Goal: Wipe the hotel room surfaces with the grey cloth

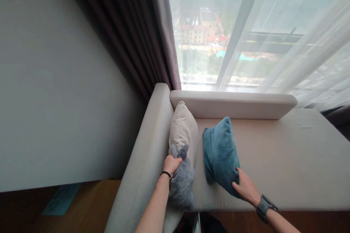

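My left hand (172, 164) is closed on a fluffy grey plush toy (182, 185) with pointed ears, near the sofa's left arm. Behind the toy, a cream cushion (183, 127) leans against that arm. To the right, my right hand (245, 186) pinches the near right corner of a teal cushion (221, 153), which stands tilted on the seat. A gap of bare seat separates the teal cushion from the cream one. Part of the plush toy is covered by my left fingers.
The beige sofa has a left arm (142, 153), a low backrest (235, 103) and a long seat (290, 167). Behind it are a dark curtain (131, 25) and a window with sheer curtains (308, 43). A blue-green flat item (61, 200) lies on the wooden floor (95, 204).
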